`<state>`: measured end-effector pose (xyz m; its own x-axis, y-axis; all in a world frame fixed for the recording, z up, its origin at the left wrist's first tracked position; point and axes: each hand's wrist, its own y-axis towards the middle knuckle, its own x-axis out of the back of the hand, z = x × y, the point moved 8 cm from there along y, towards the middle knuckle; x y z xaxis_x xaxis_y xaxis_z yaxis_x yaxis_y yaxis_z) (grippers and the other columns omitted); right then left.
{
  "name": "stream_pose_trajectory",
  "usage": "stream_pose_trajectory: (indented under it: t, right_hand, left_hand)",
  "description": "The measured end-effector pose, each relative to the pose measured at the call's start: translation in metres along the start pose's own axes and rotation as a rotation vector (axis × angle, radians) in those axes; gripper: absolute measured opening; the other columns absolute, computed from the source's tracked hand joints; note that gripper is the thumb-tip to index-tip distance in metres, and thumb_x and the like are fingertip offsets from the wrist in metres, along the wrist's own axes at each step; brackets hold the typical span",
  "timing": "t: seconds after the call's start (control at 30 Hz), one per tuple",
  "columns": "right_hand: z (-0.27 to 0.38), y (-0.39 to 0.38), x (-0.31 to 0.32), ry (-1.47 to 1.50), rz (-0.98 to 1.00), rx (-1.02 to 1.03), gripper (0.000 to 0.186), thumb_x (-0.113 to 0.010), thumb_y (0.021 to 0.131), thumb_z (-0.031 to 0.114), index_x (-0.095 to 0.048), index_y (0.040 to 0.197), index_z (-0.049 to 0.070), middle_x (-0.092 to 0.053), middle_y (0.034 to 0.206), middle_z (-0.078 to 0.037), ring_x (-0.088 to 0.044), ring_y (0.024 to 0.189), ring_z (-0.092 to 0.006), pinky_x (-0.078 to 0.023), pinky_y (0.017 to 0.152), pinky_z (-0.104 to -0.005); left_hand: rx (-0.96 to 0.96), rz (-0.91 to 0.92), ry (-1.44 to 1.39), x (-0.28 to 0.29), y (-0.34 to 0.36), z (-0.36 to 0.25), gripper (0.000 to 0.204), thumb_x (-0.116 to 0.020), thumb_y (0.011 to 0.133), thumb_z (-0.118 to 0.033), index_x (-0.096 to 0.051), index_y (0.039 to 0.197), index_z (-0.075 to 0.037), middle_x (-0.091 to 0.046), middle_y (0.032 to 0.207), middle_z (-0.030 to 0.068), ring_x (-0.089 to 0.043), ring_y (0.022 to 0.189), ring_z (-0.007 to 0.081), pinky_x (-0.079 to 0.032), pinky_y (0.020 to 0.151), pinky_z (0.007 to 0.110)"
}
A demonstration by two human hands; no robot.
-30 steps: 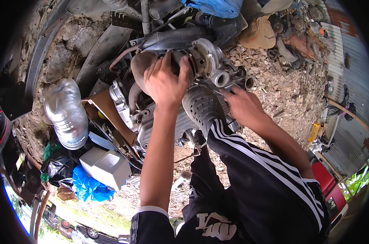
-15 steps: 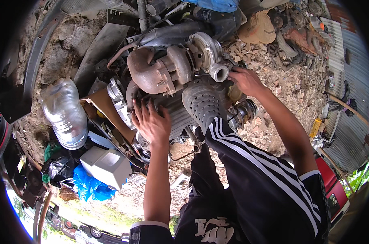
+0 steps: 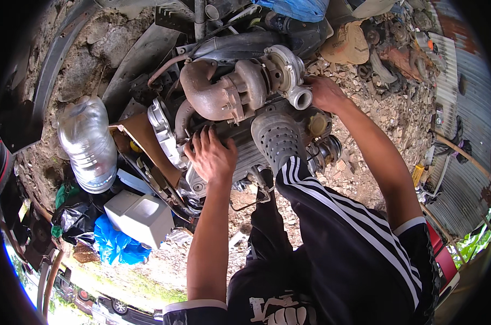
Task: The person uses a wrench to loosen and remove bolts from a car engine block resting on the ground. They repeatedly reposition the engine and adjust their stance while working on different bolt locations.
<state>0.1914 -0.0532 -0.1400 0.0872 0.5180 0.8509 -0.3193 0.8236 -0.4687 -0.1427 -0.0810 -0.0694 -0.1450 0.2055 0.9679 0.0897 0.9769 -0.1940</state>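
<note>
A greasy engine with a ribbed metal cover point(image 3: 242, 151) lies in front of me. On its far side sits a turbocharger point(image 3: 285, 69), joined to a rusty brown exhaust manifold point(image 3: 212, 97). My left hand point(image 3: 213, 154) lies with spread fingers on the left end of the ribbed cover, just below the manifold, and grips nothing. My right hand point(image 3: 326, 94) reaches in at the right of the turbocharger's round outlet point(image 3: 301, 98); its fingertips are hidden behind the housing. Between the hands, my foot in a grey perforated clog point(image 3: 278, 135) presses on the cover.
Left of the engine stand a large clear plastic bottle point(image 3: 88, 146), a cardboard piece point(image 3: 148, 143), a white plastic container point(image 3: 140, 216) and a blue bag point(image 3: 115, 241). Rubble point(image 3: 364, 130) covers the ground at right, with a tan cap point(image 3: 347, 43) farther back. Corrugated sheets point(image 3: 470, 108) line the right side.
My right hand has slid farther away along the turbocharger, and its fingers have gone out of sight behind it. My left hand stays on the cover. The view has shifted slightly.
</note>
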Motion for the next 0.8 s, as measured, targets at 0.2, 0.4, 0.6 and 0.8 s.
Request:
stream_pose_trajectory:
  t: [0.2,0.4,0.6,0.8]
  right_hand:
    - [-0.006,0.007,-0.011,0.121,0.073,-0.083,0.042,-0.056,0.092,0.034,-0.066,0.131,0.021,-0.062,0.137,-0.011,-0.062,0.119,-0.0335,-0.052,0.1,-0.0398]
    - [0.011,-0.006,0.006,0.126,-0.028,-0.082,0.033,-0.057,0.088,0.024,-0.069,0.114,0.009,-0.071,0.113,-0.02,-0.068,0.101,-0.04,-0.056,0.084,-0.0468]
    - [0.07,-0.034,0.022,0.184,0.183,-0.151,0.024,-0.057,0.079,0.002,-0.066,0.101,-0.005,-0.068,0.092,-0.027,-0.066,0.084,-0.0462,-0.055,0.079,-0.0541]
    - [0.122,-0.059,0.05,0.135,0.072,-0.198,0.034,-0.054,0.086,0.002,-0.062,0.118,-0.003,-0.064,0.109,-0.025,-0.067,0.1,-0.04,-0.056,0.084,-0.0456]
  left_hand:
    - [-0.001,0.006,-0.004,-0.001,0.002,-0.001,0.05,-0.064,0.081,-0.031,-0.066,0.123,-0.005,-0.066,0.127,0.0126,-0.056,0.125,0.0282,-0.03,0.113,0.053]
    - [0.08,0.124,-0.031,-0.008,0.004,0.003,0.055,-0.065,0.083,-0.034,-0.063,0.131,-0.006,-0.062,0.137,0.0101,-0.052,0.132,0.03,-0.026,0.117,0.055]
    - [0.07,0.074,-0.052,-0.005,0.003,0.005,0.05,-0.062,0.084,-0.032,-0.066,0.127,-0.005,-0.065,0.133,0.0121,-0.053,0.131,0.0291,-0.027,0.117,0.053]
    - [0.07,0.072,-0.053,-0.007,0.001,0.007,0.051,-0.063,0.085,-0.034,-0.067,0.127,-0.006,-0.065,0.133,0.0122,-0.052,0.132,0.0287,-0.026,0.117,0.052]
